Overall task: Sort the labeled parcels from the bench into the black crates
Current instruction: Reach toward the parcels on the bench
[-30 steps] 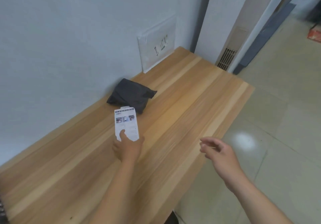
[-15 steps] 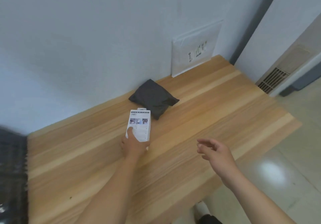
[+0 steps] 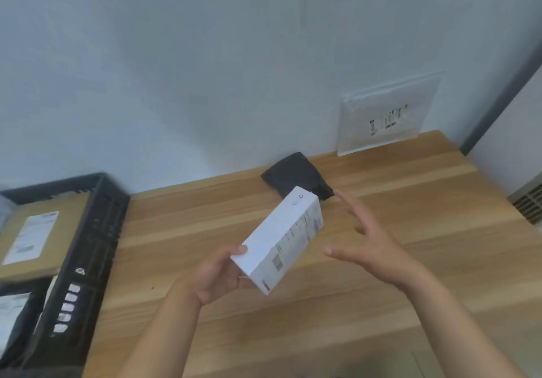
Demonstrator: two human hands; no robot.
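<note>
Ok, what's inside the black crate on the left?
The black crate holds a brown cardboard parcel with a white label and, nearer, a dark parcel, also labeled. Anything beneath them is covered.

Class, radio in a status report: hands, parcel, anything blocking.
Left hand grips white box above bench. Right hand open beside it. Nothing between box and black crate.

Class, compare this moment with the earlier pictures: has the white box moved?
Yes. The white box lay flat on the bench beside the black pouch; now the left hand holds it lifted off the bench and tilted.
</note>
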